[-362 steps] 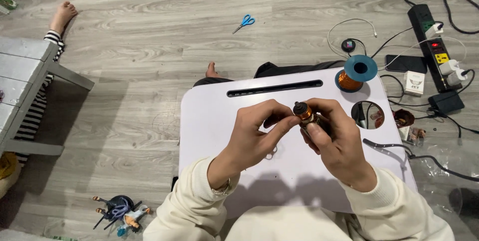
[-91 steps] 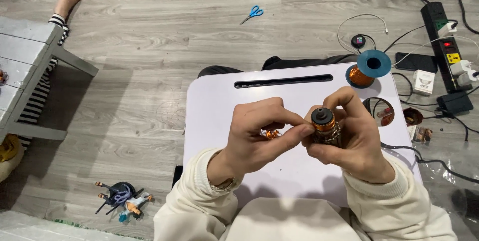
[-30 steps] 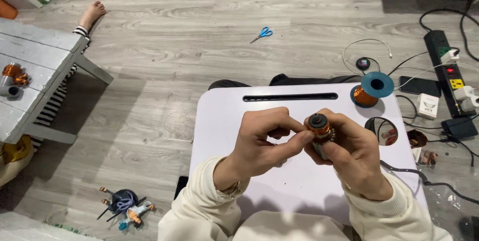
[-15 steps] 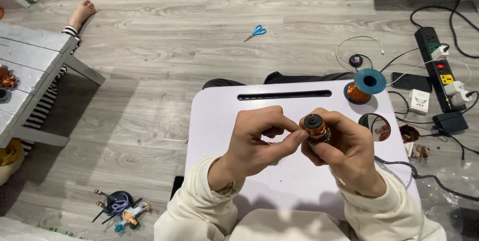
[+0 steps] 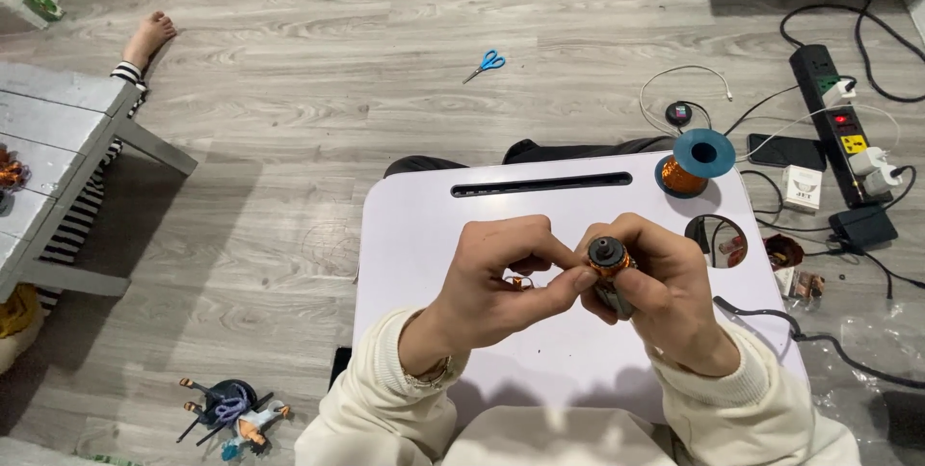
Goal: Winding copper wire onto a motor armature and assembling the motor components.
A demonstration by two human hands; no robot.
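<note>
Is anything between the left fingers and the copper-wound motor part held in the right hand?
Nothing visible: the left hand fingertips already touch the copper-wound motor part, which the right hand grips above the white lap table.

A small cylindrical motor armature [image 5: 609, 260] sits right of the frame's centre, wound with copper-coloured wire around a dark grey core. It stands roughly upright, tilted a little, its round dark end face turned toward the camera; the lower part is hidden by the fingers wrapped around it. Just to its left, a short loose bit of copper wire [image 5: 521, 282] shows between the fingers, thin and kinked, close to the armature; whether the two join cannot be told.
</note>
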